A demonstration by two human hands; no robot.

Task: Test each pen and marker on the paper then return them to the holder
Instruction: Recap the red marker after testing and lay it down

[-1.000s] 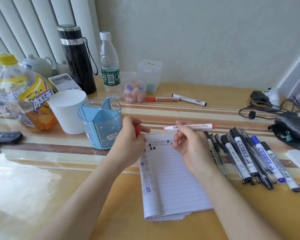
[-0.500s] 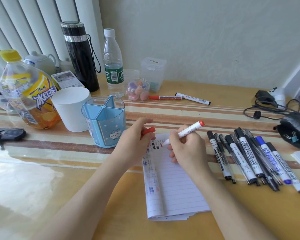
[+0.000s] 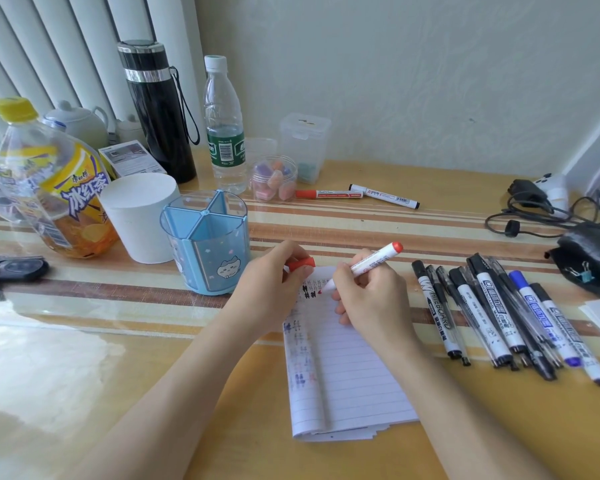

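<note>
Red marker point(image 3: 368, 266) sits in the right hand point(image 3: 371, 299), grip pinched writing-style, tip on the paper point(image 3: 354, 368); left hand point(image 3: 274, 289) grips its cap point(image 3: 302, 264), ready for recapping by the holder point(image 3: 205, 244).

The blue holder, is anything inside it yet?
The holder looks empty: only its blue dividers show through the clear wall. The far compartments' bottoms are partly hidden by the dividers.

bright daylight | glare on table point(image 3: 42, 368) lower left | soft shadows | wide-angle edge bending
</note>
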